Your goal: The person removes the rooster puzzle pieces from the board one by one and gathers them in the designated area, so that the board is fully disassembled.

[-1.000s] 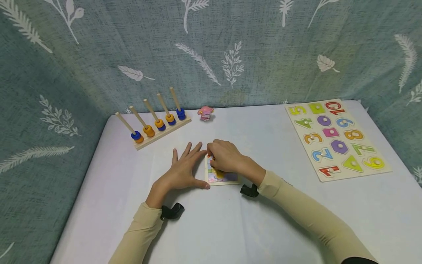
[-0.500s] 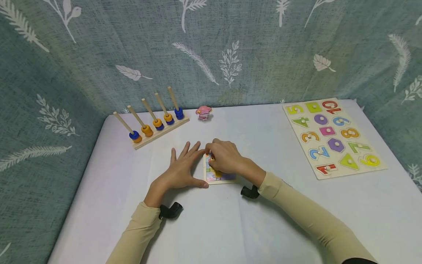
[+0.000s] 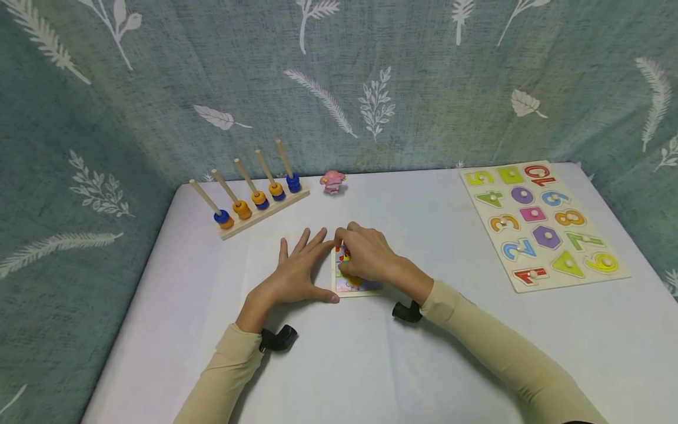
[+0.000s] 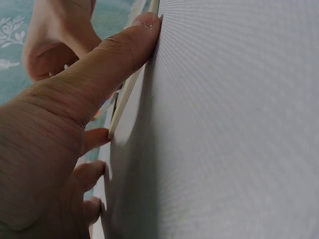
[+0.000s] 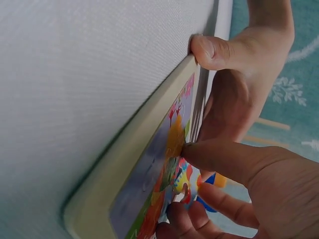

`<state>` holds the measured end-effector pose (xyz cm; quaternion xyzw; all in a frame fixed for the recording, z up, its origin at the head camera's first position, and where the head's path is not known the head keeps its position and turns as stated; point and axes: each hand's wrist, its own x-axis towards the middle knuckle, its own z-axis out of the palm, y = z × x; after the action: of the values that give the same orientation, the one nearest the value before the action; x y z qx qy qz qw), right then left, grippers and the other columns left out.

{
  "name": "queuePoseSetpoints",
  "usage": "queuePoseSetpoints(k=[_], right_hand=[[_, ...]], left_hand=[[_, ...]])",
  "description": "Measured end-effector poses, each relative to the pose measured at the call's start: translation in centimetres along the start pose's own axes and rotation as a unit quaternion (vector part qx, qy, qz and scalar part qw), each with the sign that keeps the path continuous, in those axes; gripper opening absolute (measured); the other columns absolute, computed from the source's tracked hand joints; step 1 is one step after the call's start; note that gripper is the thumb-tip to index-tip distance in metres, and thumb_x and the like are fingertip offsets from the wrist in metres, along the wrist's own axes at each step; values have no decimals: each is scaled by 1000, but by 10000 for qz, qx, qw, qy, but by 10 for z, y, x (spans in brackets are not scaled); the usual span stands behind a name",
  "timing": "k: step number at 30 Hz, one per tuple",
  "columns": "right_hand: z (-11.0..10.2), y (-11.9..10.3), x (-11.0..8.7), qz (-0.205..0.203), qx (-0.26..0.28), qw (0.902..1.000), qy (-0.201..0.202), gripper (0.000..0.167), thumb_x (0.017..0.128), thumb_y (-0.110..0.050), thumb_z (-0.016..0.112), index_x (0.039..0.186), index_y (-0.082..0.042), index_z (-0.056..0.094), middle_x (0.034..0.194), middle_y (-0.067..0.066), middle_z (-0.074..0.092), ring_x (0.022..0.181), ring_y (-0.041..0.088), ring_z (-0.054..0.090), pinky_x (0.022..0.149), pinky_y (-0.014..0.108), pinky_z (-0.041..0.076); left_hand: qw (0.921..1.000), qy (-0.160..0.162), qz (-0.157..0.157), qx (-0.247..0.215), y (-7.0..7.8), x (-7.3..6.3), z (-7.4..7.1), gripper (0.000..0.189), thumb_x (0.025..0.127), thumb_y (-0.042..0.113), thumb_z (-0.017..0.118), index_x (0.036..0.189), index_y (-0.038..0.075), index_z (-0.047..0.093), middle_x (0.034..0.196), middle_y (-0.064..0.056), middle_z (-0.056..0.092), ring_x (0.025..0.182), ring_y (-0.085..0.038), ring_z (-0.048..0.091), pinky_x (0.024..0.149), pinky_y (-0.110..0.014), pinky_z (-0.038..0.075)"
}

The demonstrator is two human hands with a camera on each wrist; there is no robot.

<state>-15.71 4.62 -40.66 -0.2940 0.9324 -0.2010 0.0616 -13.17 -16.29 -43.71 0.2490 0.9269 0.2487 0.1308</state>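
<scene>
In the head view, a small picture puzzle board point(image 3: 361, 294) lies flat between my hands. My left hand point(image 3: 290, 277) is spread along its left side, with the thumb point(image 4: 142, 35) against the near corner and the index finger reaching the far corner. My right hand point(image 3: 368, 253) arches over the board and hides much of the picture. In the right wrist view, its thumb and index finger pinch a yellow and red puzzle piece point(image 5: 181, 180) at the picture's surface. The other fingers curl beside it, partly hidden.
A wooden peg stand point(image 3: 265, 213) with blue and orange rings is at the back left. Next to it sits a pink figurine point(image 3: 332, 182). A number and shape board point(image 3: 545, 227) lies at the right. Patterned cloth point(image 3: 339, 88) hangs behind the white table point(image 3: 339, 365).
My right hand has shifted slightly to the right over the board, and more of the red and yellow picture shows between its thumb and index finger. The left hand keeps its place.
</scene>
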Motion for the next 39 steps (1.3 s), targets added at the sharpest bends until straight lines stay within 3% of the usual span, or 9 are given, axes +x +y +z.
queuePoseSetpoints(k=[12, 21, 26, 39], right_hand=[[9, -1, -2, -99, 11, 9991, 405, 32, 77, -15, 80, 99, -9, 58, 83, 0, 49, 64, 16, 48, 55, 29, 40], [10, 0, -6, 197, 312, 9968, 706, 31, 74, -16, 77, 98, -9, 59, 84, 1, 51, 65, 15, 49, 55, 30, 42], [0, 2, -10, 261, 543, 9949, 813, 29, 74, -16, 76, 98, -12, 62, 85, 1, 53, 69, 15, 49, 58, 30, 42], [-35, 22, -24, 175, 103, 9963, 831, 26, 74, -13, 76, 98, -12, 66, 88, 6, 59, 71, 18, 53, 59, 33, 44]], left_hand=[[10000, 26, 6, 53, -1, -1, 4, 111, 67, 66, 83, 158, 27, 32, 167, -5, 10, 152, -36, -5, 107, -71, -14], [10000, -10, 54, 77, 0, 2, 5, 112, 67, 68, 82, 158, 27, 31, 168, -3, 9, 152, -34, -5, 107, -72, -14], [9999, -4, 44, 156, 0, 3, 5, 113, 67, 67, 83, 158, 23, 32, 168, -3, 9, 152, -34, -5, 107, -71, -14], [9999, 47, 20, 158, 0, 2, 2, 115, 65, 66, 84, 158, 21, 32, 168, -3, 9, 152, -33, -5, 108, -70, -15]])
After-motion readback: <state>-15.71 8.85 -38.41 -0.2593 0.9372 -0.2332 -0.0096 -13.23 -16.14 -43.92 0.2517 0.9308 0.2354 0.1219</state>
